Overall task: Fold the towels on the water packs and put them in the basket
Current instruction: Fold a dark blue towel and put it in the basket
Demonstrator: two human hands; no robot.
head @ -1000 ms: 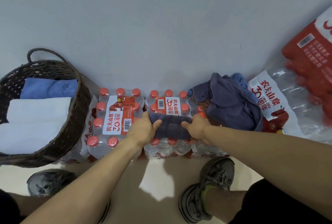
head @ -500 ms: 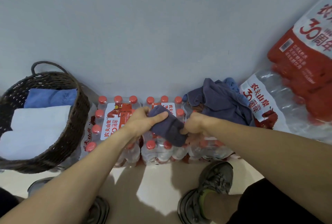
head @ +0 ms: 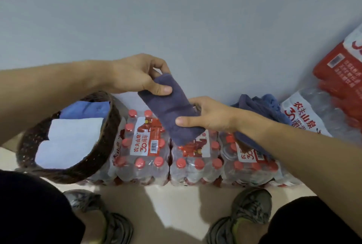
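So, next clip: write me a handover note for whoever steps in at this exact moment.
Left hand pinches the top end of the folded dark towel; right hand grips its lower part, held in the air above the water packs.
Basket, at the left, already holds folded white and blue towels.
Unfolded towel pile lies on the packs at the right.
Left to do: place this towel in the basket, then fold and store the pile.
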